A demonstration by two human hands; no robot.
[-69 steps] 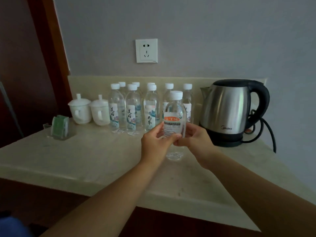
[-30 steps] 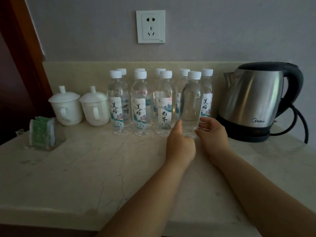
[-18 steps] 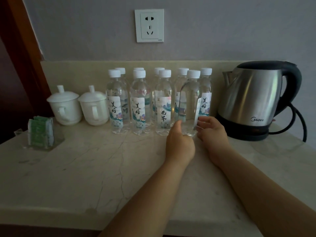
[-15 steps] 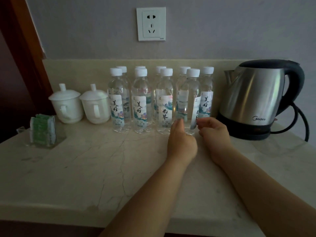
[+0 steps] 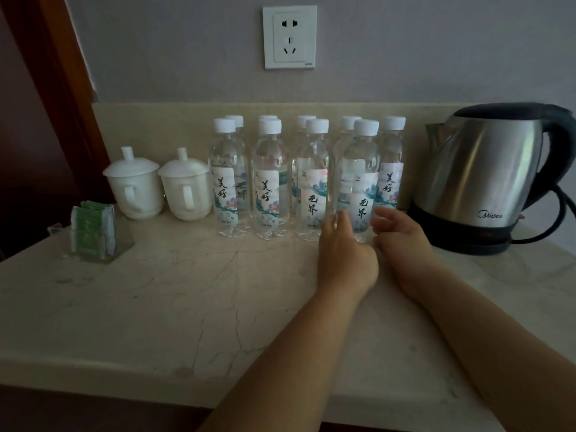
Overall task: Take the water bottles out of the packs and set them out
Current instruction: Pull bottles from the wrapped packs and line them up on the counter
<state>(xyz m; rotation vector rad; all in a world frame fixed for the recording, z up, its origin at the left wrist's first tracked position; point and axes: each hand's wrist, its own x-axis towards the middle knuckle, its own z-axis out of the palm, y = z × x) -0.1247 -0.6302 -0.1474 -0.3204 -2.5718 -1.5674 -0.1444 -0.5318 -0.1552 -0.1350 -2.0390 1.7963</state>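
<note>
My left hand (image 5: 346, 255) touches the standing water bottle (image 5: 361, 179) with straight fingers, my right hand (image 5: 402, 241) loosely open beside it; placing seems finished, next I should withdraw gently

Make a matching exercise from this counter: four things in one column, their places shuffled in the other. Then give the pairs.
Things
1. stainless steel electric kettle with black handle
2. pair of white lidded ceramic cups
3. green sachets in a clear holder
4. white wall socket

Places
a. on the wall above the clear plastic water bottles
b. far left on the pale marble counter
c. right of the bottles
d. just left of the bottles

Pairs: 1-c, 2-d, 3-b, 4-a.
</note>
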